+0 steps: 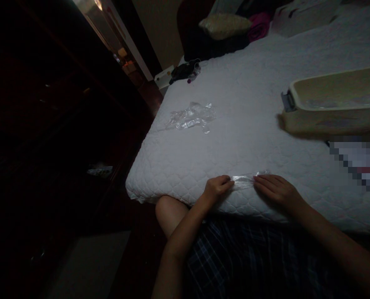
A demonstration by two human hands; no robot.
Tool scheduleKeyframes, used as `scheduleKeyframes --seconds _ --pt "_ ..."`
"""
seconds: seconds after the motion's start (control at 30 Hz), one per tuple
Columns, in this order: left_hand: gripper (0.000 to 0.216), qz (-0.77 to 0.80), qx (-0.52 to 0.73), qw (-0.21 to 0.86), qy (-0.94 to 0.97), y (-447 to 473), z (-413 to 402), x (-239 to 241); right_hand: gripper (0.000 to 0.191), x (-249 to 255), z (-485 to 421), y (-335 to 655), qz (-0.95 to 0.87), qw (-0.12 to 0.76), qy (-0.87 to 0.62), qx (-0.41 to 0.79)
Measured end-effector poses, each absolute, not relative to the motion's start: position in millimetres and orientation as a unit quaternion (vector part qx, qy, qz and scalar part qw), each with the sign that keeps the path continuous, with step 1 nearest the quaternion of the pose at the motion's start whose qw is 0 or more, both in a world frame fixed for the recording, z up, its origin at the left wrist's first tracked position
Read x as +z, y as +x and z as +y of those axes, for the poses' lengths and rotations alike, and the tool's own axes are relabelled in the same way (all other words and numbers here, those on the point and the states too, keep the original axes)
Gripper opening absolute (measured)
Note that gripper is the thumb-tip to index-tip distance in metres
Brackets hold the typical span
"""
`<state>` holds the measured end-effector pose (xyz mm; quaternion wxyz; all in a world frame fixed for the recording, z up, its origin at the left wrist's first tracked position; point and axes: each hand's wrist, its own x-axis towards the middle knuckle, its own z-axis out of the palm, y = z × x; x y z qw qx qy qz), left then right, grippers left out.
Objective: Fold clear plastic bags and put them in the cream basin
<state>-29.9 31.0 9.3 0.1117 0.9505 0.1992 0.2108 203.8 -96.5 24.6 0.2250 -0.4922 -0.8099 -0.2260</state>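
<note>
While the left hand (pixel 217 187) pinches one end of clear plastic (pixel 243 180), the right hand (pixel 277 190) touches the other, fingers together.
The plastic is by the bed's (pixel 247 108) near edge; whether the right hand grips, I cannot tell.

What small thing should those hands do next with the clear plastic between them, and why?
Perhaps the right hand should smooth the clear plastic outward while the left hand steadies its end: it looks creased between them, and the fingers of both are on it.
</note>
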Motion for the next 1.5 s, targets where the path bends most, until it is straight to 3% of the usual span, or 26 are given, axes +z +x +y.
scheduleKeyframes --seconds 0.23,0.4,0.53,0.67,0.93,1.03,1.13,1.27,1.37,1.5 --pt "0.028 0.064 0.113 -0.038 0.991 -45.2 33.8 18.0 0.029 13.1 -100.7 207.3 -0.804 0.267 -0.5 -0.18" --pt "0.035 0.046 0.101 -0.008 0.994 -53.8 26.9 32.6 0.022 9.7 -100.4 206.5 -0.778 0.304 -0.539 -0.104" --pt "0.031 0.132 0.176 0.03 0.975 -47.9 13.6 28.2 0.022 10.5 -100.4 205.0 -0.77 0.333 -0.541 -0.056" --pt "0.027 0.212 0.243 -0.001 0.947 -35.2 5.2 12.7 0.022 11.8 -100.0 204.3 -0.755 0.347 -0.554 -0.036" --pt "0.045 0.122 0.127 -0.058 0.983 -37.2 0.9 -1.6 0.022 12.8 -98.5 202.5 -0.705 0.389 -0.592 0.044" --pt "0.063 0.125 0.112 -0.064 0.984 -39.5 -3.5 1.4 0.026 14.5 -98.0 200.8 -0.623 0.423 -0.65 0.105" --pt "0.063 0.13 0.1 -0.068 0.984 -39.6 -5.2 4.4 0.031 18.4 -97.3 200.0 -0.507 0.444 -0.725 0.141" --pt "0.062 0.128 0.091 -0.07 0.985 -38.6 -4.3 5.8 0.032 29.5 -95.4 191.5 -0.511 0.414 -0.753 -0.023" --pt "0.061 0.129 0.086 -0.074 0.985 -38.0 -4.0 6.1 0.027 34.5 -91.5 171.2 -0.644 0.36 -0.657 -0.154" --pt "0.058 0.133 0.079 -0.075 0.985 -37.4 -4.4 6.6 0.043 16.9 -83.0 138.3 -0.755 0.271 -0.581 -0.133"
